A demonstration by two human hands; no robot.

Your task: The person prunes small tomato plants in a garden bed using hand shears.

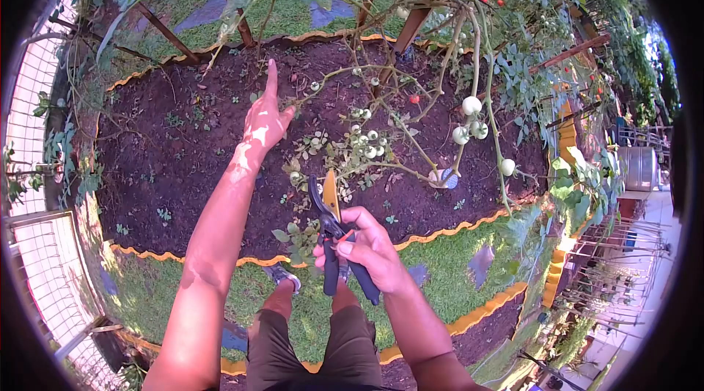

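Note:
My left hand (267, 118) is stretched out over the dark soil bed (169, 163), index finger pointing away and thumb apart, with nothing in it. In my right hand (364, 246) are pruning shears (331, 207), held in front of my body. Their orange blade and dark hooked blade stand apart, pointing away from me, and the dark handles hang below my fingers. Just beyond the shears, a cluster of pale green tomatoes (369, 143) hangs on drying stems. Larger pale tomatoes (471, 106) hang farther right, and a red tomato (414, 99) shows among the stems.
Wooden stakes (427, 6) rise at the far side of the bed. Wavy yellow edging (440, 232) borders it, with grass (447, 262) around my feet. A white wire fence (40, 112) stands left. A metal drum (639, 169) is at the right.

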